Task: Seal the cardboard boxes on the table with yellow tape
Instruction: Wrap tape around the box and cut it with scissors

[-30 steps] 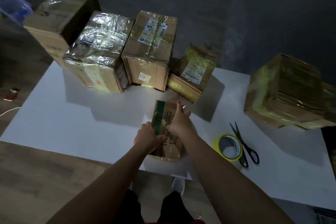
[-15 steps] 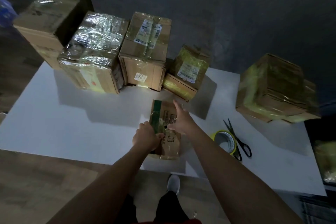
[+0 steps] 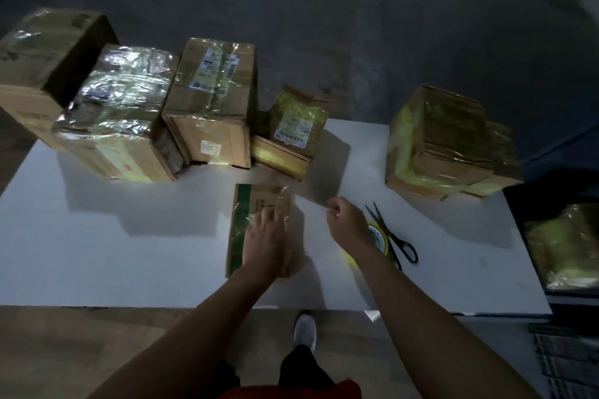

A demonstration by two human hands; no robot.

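Observation:
A small flat cardboard box (image 3: 259, 196) with a green stripe lies on the white table (image 3: 129, 243) near the front edge. My left hand (image 3: 264, 240) rests flat on its top, fingers straight. To the right of the box, my right hand (image 3: 350, 223) hovers with fingers loosely curled and holds nothing that I can see. It is just above the yellow tape roll (image 3: 379, 238), which it partly hides. Black scissors (image 3: 397, 240) lie right beside the roll.
Several taped boxes stand along the table's back edge: a large one (image 3: 42, 68), a shiny wrapped one (image 3: 116, 113), a labelled one (image 3: 207, 107) and a small yellow-taped one (image 3: 291, 129). Another yellow-taped box (image 3: 447, 146) sits at the right. A wrapped parcel (image 3: 567, 246) lies off the table's right edge.
My right hand left the small box and moved right, over the tape roll. My left hand shifted from the box's left edge onto its top and flattened.

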